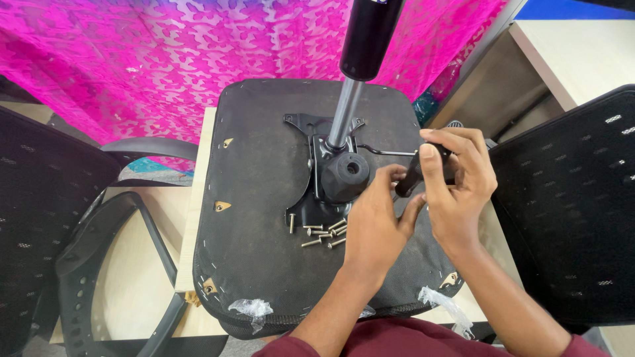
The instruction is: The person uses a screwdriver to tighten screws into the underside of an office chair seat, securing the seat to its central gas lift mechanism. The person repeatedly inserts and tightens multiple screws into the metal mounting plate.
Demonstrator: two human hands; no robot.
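Behind the left hand (376, 218), the right hand (456, 178) half-hides a black lever handle (411, 177).

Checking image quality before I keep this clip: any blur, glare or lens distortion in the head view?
Head view: evenly lit, soft shadows; the gas cylinder near the lens looms large and slightly soft; the screws on the seat underside are sharp; both the left hand and right hand are crisp; wide-angle bending at the edges.
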